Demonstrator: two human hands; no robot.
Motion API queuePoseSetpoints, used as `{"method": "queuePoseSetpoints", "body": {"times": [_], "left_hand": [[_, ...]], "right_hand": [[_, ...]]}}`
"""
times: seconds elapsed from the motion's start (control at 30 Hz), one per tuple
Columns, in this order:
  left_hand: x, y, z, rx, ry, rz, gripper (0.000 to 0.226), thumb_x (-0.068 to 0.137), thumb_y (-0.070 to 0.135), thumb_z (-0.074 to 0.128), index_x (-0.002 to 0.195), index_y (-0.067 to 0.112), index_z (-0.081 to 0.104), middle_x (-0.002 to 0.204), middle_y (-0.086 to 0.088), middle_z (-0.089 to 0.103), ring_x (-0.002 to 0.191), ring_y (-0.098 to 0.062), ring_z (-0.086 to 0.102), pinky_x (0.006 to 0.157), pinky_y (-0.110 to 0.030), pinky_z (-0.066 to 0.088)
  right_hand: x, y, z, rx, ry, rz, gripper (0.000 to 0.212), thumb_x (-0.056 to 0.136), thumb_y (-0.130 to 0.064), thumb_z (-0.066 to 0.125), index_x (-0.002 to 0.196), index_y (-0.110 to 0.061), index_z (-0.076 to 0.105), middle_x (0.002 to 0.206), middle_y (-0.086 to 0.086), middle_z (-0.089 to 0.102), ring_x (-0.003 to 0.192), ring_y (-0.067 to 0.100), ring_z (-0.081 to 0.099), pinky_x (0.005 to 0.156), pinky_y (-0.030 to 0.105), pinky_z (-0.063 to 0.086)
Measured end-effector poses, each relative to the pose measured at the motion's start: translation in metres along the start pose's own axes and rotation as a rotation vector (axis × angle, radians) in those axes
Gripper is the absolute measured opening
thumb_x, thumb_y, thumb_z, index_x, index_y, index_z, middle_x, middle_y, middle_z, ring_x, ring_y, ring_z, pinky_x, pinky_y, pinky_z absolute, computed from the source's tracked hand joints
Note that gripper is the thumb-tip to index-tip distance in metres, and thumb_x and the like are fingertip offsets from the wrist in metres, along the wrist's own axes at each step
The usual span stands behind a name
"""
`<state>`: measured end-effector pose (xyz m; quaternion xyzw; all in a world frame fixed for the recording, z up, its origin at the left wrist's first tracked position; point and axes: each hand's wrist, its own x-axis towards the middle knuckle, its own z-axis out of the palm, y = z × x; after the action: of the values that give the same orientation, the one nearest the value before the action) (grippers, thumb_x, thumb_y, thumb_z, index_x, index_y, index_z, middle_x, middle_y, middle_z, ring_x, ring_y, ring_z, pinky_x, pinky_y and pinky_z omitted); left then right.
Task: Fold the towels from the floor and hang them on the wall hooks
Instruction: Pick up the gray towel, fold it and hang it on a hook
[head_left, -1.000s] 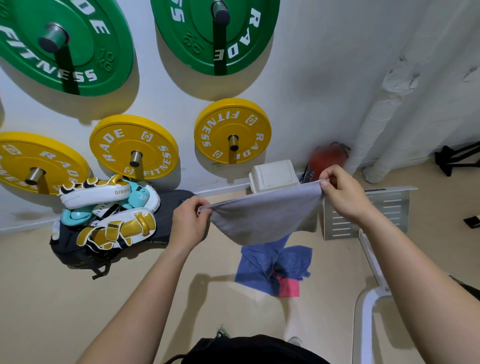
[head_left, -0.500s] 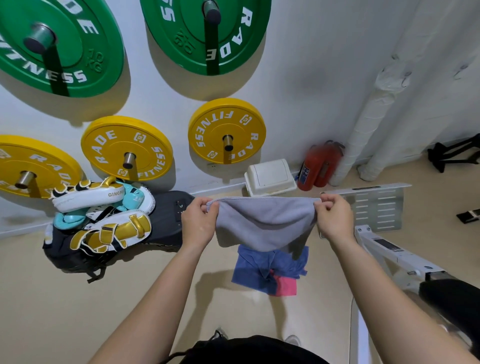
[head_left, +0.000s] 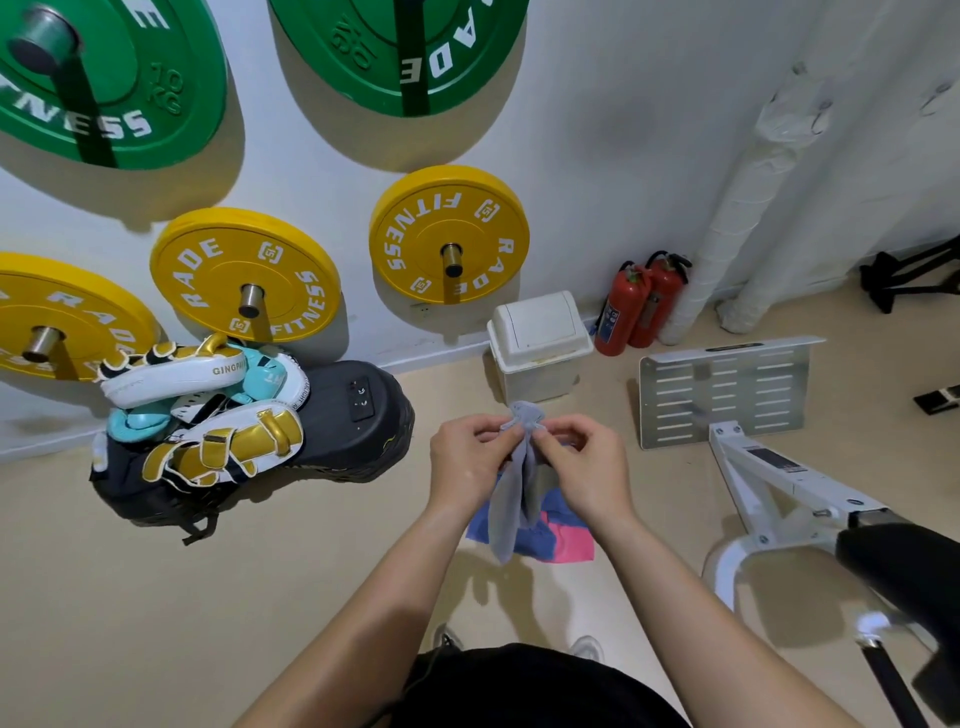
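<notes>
A grey towel hangs folded in half in front of me, its top corners brought together. My left hand and my right hand sit side by side and both pinch those corners. Below them on the beige floor lie a blue towel and a pink towel, crumpled together and partly hidden by the grey one. No wall hook for towels shows in this view.
Yellow weight plates and green weight plates hang on pegs on the white wall. Boxing pads lie on a black bag at the left. A white bin, two fire extinguishers and a white bench frame stand to the right.
My hands have come together from wide apart, folding the stretched grey towel in half so it now hangs narrow between them. The view has tilted down slightly.
</notes>
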<state>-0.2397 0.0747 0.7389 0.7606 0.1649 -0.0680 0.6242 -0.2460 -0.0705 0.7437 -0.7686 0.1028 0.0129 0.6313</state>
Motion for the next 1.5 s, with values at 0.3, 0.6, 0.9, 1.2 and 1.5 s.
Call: {"method": "queuePoseSetpoints", "body": {"times": [0.3, 0.6, 0.9, 1.2, 1.5], "left_hand": [[-0.003, -0.003, 0.005, 0.125, -0.064, 0.110, 0.023, 0.090, 0.031, 0.059, 0.103, 0.025, 0.078, 0.091, 0.011, 0.078, 0.091, -0.004, 0.073, 0.088, -0.041, 0.058], [0.003, 0.001, -0.014, 0.045, -0.193, 0.147, 0.033, 0.088, 0.000, 0.068, 0.112, 0.021, 0.071, 0.103, 0.007, 0.076, 0.101, -0.002, 0.070, 0.088, -0.018, 0.053], [0.012, 0.005, -0.028, 0.101, -0.075, 0.154, 0.037, 0.083, -0.010, 0.056, 0.089, 0.021, 0.076, 0.089, 0.006, 0.076, 0.085, -0.005, 0.070, 0.078, -0.016, 0.054], [0.010, 0.002, -0.045, 0.229, -0.029, 0.175, 0.034, 0.085, -0.002, 0.057, 0.083, 0.028, 0.074, 0.085, 0.011, 0.074, 0.083, -0.006, 0.067, 0.073, -0.016, 0.051], [0.016, -0.008, -0.048, 0.682, 0.071, 0.285, 0.027, 0.077, 0.008, 0.055, 0.092, 0.028, 0.066, 0.084, 0.011, 0.069, 0.079, -0.018, 0.061, 0.073, -0.035, 0.051]], "right_hand": [[-0.007, 0.003, 0.016, 0.016, 0.056, -0.012, 0.004, 0.086, -0.015, 0.076, 0.089, -0.016, 0.078, 0.083, -0.007, 0.075, 0.079, 0.002, 0.070, 0.074, 0.021, 0.054], [-0.002, 0.008, 0.013, -0.098, -0.151, -0.075, 0.026, 0.095, -0.016, 0.061, 0.114, -0.028, 0.074, 0.109, -0.011, 0.056, 0.106, 0.006, 0.059, 0.093, 0.031, 0.052], [0.007, 0.020, -0.008, -0.380, 0.043, -0.168, 0.018, 0.089, -0.022, 0.066, 0.104, -0.030, 0.063, 0.100, -0.011, 0.046, 0.092, 0.011, 0.055, 0.073, 0.026, 0.044], [0.039, 0.031, -0.013, -0.599, -0.362, 0.073, 0.005, 0.078, -0.011, 0.065, 0.077, -0.015, 0.067, 0.069, -0.003, 0.069, 0.070, 0.018, 0.068, 0.064, 0.030, 0.050], [0.057, -0.063, -0.022, -0.667, -0.655, -0.294, 0.029, 0.084, 0.008, 0.055, 0.077, -0.020, 0.049, 0.083, 0.008, 0.063, 0.068, 0.022, 0.064, 0.057, 0.032, 0.055]]}}
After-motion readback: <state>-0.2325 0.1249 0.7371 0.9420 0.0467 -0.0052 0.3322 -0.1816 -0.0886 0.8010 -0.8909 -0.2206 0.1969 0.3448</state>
